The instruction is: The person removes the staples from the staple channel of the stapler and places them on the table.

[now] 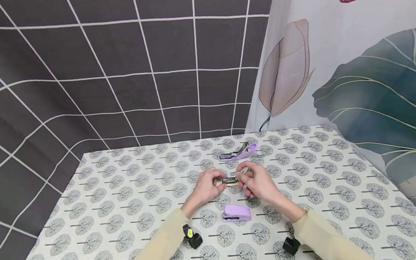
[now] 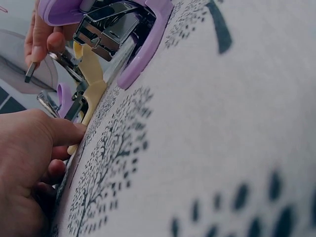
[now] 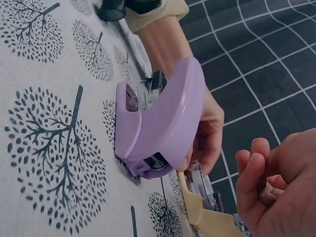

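Note:
My left hand (image 1: 207, 185) grips the end of a yellow stapler (image 2: 94, 81), which stands opened up on the cloth with its metal magazine showing. Between thumb and finger, my right hand (image 1: 257, 182) pinches a short grey strip of staples (image 2: 29, 72), held just above and apart from the stapler. Nearer to me sits a closed purple stapler (image 1: 236, 213). Beyond the hands lies a second purple stapler (image 1: 238, 152), opened with its metal parts raised. In the right wrist view, the right hand's fingers hide the staples.
A cloth with a tree pattern (image 1: 142, 221) covers the table. Another grey strip (image 1: 257, 156) lies beside the far purple stapler. Behind the table hang a dark grid curtain (image 1: 169, 49) and a pale leaf-print curtain (image 1: 328, 110).

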The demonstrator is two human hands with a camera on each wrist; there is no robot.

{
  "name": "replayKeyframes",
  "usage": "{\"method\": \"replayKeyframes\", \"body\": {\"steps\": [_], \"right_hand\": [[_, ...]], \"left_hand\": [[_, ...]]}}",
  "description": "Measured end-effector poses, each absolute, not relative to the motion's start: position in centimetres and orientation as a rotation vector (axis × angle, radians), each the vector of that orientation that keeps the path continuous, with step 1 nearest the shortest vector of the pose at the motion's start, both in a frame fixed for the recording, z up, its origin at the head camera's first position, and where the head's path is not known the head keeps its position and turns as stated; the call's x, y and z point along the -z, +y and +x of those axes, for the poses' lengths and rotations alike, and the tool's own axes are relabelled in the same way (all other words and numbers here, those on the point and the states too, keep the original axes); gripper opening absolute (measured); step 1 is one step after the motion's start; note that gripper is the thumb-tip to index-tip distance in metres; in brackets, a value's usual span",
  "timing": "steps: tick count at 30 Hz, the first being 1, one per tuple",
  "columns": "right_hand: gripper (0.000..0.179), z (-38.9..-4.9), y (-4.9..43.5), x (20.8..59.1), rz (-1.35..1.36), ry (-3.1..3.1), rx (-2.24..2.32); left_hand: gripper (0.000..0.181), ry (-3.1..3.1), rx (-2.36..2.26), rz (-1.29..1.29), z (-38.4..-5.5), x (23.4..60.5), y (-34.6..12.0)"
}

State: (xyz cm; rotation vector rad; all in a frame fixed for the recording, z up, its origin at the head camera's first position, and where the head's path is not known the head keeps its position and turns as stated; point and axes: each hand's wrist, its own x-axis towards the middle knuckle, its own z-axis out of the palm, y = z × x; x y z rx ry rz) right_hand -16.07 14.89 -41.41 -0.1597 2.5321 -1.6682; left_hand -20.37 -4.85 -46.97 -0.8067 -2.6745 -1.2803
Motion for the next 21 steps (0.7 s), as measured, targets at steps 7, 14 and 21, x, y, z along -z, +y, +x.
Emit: {"method": "replayKeyframes", "body": {"steps": [7, 14, 21], "right_hand": [[0.015, -15.6, 15.9, 40.6, -0.134, 2.471, 1.746], [0.016, -15.4, 17.0, 40.1, -0.198, 2.474, 1.774], [0.019, -15.4, 18.1, 39.9, -0.194, 2.452, 1.819]], "left_hand": [[0.027, -2.697, 1.268, -0.791, -20.4, 47.1, -4.9], [0.028, -2.700, 1.264, -0.800, -20.4, 47.0, -4.9], [0.028, -2.726, 1.276, -0.788, -20.1, 46.8, -4.9]]}}
